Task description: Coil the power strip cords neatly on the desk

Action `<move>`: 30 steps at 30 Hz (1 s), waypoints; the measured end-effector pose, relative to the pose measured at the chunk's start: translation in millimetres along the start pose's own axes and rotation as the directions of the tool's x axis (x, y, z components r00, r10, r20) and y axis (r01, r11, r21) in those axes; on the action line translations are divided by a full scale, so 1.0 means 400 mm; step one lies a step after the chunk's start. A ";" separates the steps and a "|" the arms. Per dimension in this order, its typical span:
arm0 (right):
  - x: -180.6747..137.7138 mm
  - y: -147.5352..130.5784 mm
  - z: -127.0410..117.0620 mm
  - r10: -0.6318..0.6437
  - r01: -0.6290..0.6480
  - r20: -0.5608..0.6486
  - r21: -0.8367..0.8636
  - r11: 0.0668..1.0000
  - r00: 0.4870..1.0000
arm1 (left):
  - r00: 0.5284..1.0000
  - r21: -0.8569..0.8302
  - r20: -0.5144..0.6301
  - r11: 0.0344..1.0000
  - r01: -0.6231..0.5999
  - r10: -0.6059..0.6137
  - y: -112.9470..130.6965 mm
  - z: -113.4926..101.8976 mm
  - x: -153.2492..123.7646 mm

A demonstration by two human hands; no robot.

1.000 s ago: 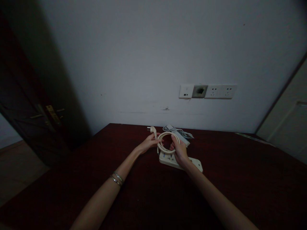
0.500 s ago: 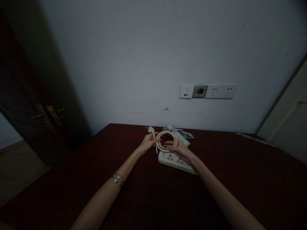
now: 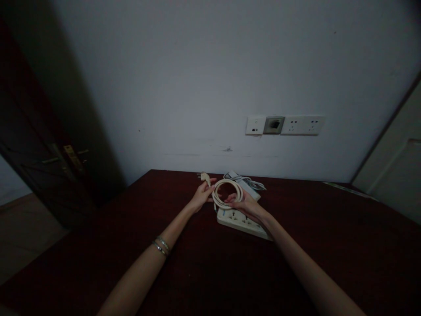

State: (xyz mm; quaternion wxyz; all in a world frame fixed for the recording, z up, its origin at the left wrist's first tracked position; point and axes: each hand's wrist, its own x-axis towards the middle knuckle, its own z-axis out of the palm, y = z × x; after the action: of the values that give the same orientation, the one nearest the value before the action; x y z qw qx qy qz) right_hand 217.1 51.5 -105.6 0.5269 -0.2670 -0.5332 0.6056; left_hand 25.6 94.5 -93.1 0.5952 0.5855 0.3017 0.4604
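A cream power strip (image 3: 241, 223) lies on the dark red table (image 3: 210, 263). Its cord (image 3: 226, 184) is wound into a small coil held above the strip's far end. My left hand (image 3: 200, 196) is closed on the coil's left side, and the plug (image 3: 205, 177) sticks up past its fingers. My right hand (image 3: 245, 203) pinches the coil's lower right part, palm turned up over the strip. Two thin bracelets (image 3: 161, 245) sit on my left forearm.
A white adapter with a grey cable (image 3: 246, 183) lies just behind the coil. Wall sockets and a switch plate (image 3: 284, 125) are on the white wall above the table. A dark door with a brass handle (image 3: 70, 159) stands open at left; a pale door (image 3: 394, 166) at right.
My right hand turned from gripping the coil from behind to lying palm-up under its lower right. The plug end shifted slightly left and up with my left hand.
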 end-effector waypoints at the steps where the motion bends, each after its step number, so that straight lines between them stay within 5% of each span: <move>1: 0.001 0.001 -0.002 -0.001 0.001 0.001 -0.019 1.000 1.000 | 1.000 0.012 0.005 1.000 0.003 -0.003 0.003 0.001 -0.001; 9: 0.015 0.017 0.012 -0.043 0.035 -0.092 -0.084 0.996 0.995 | 0.991 0.127 -0.050 0.985 -0.120 0.127 -0.031 0.024 0.018; 13: 0.025 0.029 0.033 -0.157 0.108 -0.308 -0.172 0.979 0.938 | 0.967 0.073 -0.184 0.983 -0.168 0.178 -0.060 0.060 0.024; 19: 0.024 0.025 0.049 -0.281 0.130 -0.394 -0.369 0.920 0.875 | 0.958 0.009 -0.254 0.991 -0.136 0.134 -0.043 0.077 0.017; 30: 0.026 0.042 -0.001 -0.254 0.062 -0.502 -0.368 0.928 0.827 | 0.997 -0.012 0.067 0.999 -0.035 0.036 0.013 -0.004 0.004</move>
State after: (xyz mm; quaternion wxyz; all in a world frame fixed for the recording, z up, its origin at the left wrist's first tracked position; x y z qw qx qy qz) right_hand 208.4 63.5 -118.7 0.6512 -0.4670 -0.4786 0.3589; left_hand 24.0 96.1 -87.9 0.5999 0.6026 0.2685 0.4527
